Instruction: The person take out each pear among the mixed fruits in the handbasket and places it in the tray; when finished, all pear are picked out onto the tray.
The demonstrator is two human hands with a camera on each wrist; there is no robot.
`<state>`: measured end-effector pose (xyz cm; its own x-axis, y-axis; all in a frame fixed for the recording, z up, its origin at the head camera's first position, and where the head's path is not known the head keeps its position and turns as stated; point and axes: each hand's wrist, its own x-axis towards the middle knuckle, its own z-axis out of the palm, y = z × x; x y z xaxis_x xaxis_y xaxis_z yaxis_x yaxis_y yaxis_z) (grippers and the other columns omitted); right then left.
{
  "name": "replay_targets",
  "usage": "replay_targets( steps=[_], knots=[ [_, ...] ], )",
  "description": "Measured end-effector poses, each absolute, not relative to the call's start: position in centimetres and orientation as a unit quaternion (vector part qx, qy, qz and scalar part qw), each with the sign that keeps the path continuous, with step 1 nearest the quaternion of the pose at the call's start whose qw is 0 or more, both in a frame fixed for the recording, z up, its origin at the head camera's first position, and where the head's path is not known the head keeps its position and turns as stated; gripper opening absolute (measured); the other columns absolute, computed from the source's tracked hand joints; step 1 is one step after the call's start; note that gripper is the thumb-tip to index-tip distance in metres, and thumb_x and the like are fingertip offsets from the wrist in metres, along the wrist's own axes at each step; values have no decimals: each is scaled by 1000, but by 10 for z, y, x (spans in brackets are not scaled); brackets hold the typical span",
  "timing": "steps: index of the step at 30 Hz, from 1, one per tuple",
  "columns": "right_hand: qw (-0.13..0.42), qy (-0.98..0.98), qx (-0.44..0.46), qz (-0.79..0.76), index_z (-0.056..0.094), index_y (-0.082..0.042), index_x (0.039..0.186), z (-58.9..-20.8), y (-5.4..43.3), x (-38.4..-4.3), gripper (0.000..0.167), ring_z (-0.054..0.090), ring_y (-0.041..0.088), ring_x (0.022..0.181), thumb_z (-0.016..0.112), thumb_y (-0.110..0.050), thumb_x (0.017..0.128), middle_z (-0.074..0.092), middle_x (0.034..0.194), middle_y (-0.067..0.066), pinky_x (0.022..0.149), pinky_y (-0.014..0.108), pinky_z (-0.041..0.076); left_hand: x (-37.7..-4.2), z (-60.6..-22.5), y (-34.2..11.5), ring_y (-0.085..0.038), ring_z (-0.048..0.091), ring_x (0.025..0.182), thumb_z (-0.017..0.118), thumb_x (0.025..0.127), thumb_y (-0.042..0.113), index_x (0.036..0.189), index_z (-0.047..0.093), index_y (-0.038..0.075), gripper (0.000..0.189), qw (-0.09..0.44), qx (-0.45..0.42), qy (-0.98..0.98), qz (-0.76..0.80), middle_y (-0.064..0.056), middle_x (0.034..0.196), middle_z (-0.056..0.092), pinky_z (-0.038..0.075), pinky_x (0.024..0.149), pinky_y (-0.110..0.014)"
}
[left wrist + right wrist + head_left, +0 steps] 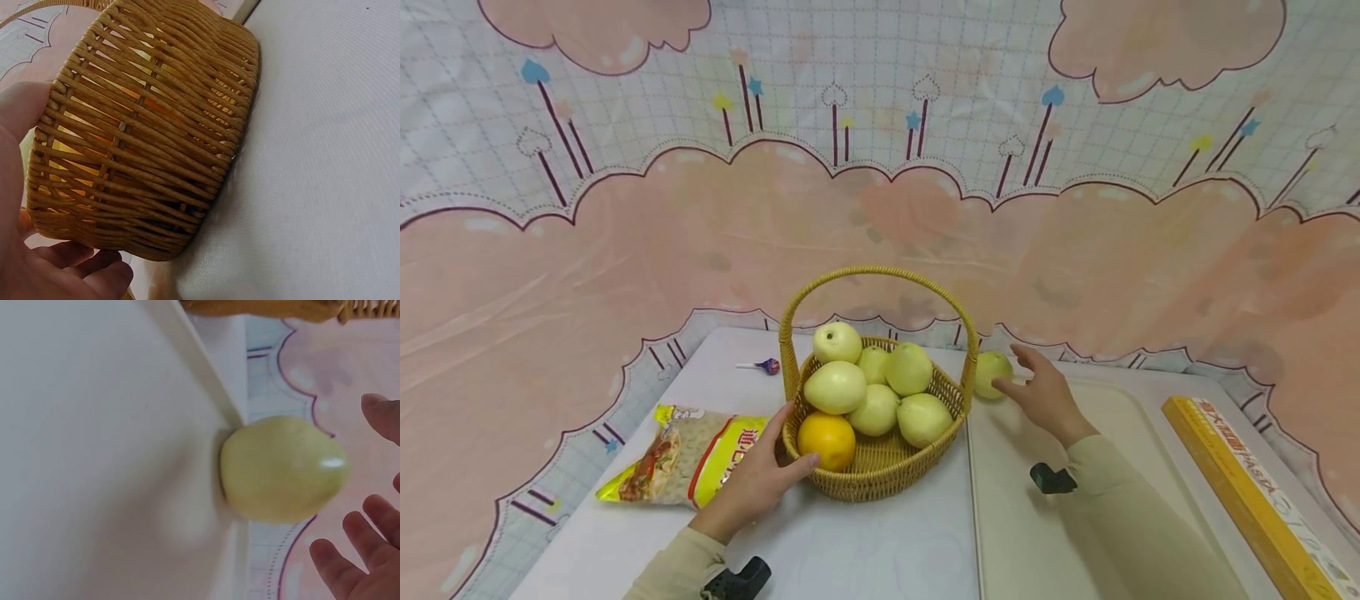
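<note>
A wicker basket (880,485) with a tall arched handle stands mid-table, holding several pale green pear-like fruits (835,387) and one orange (827,442). My left hand (762,479) grips its near left side; in the left wrist view the thumb lies at the rim and curled fingers rest against the woven wall (150,125). Right of the basket, another pale green fruit (281,469) sits at the far edge of a cream tray (1078,517). Around it my right hand (1047,397) reaches with spread fingers, a gap showing between fingertips and fruit in the right wrist view.
A yellow pasta bag (688,458) lies left of the basket, partly behind my left hand. Behind it lies a wrapped lollipop (767,366). A long yellow pasta box (1247,492) lies along the table's right side. A patterned cloth (880,225) hangs behind the table.
</note>
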<state>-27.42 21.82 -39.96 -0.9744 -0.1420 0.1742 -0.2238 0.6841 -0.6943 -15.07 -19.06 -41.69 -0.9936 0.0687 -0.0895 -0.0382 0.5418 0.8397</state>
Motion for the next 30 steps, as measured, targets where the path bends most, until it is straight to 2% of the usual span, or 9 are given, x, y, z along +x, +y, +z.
replay_targets(
  steps=[7, 17, 30],
  knots=[
    [64, -907, 125, 397, 35, 3, 151, -392, 219, -254, 73, 38, 43, 138, 73, -20, 93, 39, 151, 27, 105, 56, 42, -150, -417, -191, -42, 16, 148, 70, 92, 47, 161, 13, 13, 97, 55, 15, 875, 481, -20, 164, 16, 12, 117, -61],
    [72, -902, 164, 392, 39, 2, 149, -382, 212, -222, 75, 42, 41, 135, 78, -20, 89, 43, 150, 22, 102, 55, 46, -152, -419, -191, -42, 16, 148, 70, 91, 49, 161, 12, 14, 98, 57, 10, 874, 482, -19, 164, 15, 11, 117, -61],
    [143, -854, 310, 393, 49, 5, 141, -376, 182, -191, 73, 50, 36, 128, 85, -4, 78, 52, 141, 20, 95, 51, 52, -154, -418, -191, -43, 15, 148, 70, 91, 50, 161, 11, 14, 99, 59, 9, 876, 479, -19, 165, 15, 11, 117, -61]
  ],
)
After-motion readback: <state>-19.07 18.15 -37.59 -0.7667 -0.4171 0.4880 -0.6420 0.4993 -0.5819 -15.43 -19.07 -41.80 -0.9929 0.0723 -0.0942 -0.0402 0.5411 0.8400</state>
